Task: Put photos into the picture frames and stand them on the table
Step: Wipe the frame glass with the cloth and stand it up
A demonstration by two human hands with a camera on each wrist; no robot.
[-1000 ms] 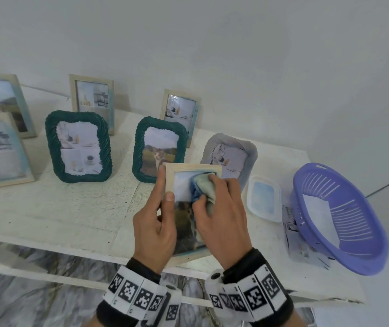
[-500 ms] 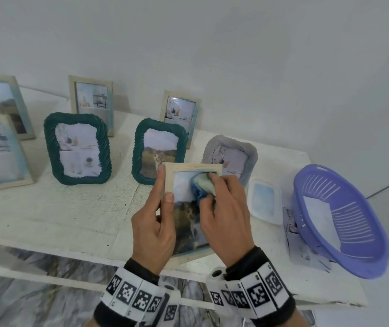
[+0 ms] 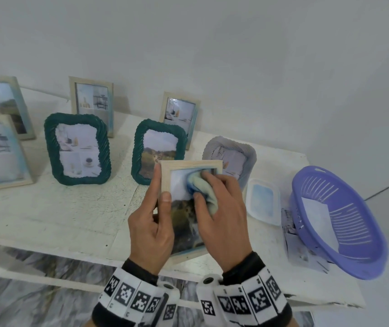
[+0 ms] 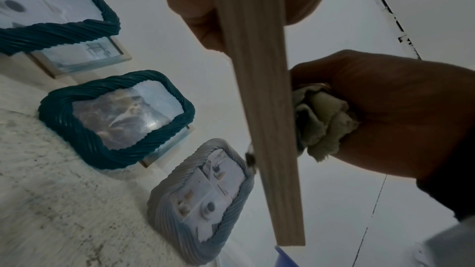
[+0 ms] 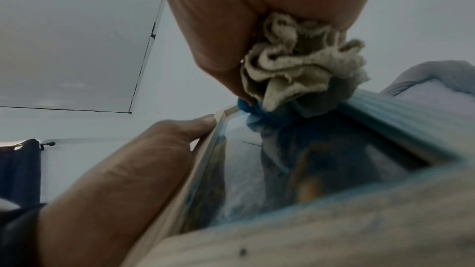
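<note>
1. We see one pale wooden picture frame [image 3: 190, 164] held up over the front edge of the table [image 3: 47, 208], with a photo [image 3: 184, 223] of an animal behind its glass.
2. Our left hand [image 3: 149, 228] has its grip closed on the frame's left edge, thumb on the front face and index finger stretched up along the side.
3. Our right hand [image 3: 221, 215] has its grip clenched round one bunched cloth [image 3: 204, 190], beige with a blue part, and presses it on the glass near the frame's top right corner.
4. Seven more frames stand on the table behind, all with photos in them:
   - two dark green rope-edged frames, the left one [image 3: 78, 149] and the right one [image 3: 159, 151];
   - one grey rope-edged frame [image 3: 232, 156], just behind the held frame;
   - four pale wooden frames, two at the far left [image 3: 0, 149] and two [image 3: 92, 102] at the back by the wall.
5. To the right we count one small white tray [image 3: 263, 201] and one purple plastic basket [image 3: 337, 223], tilted, resting on loose photo prints [image 3: 292, 244].
</note>
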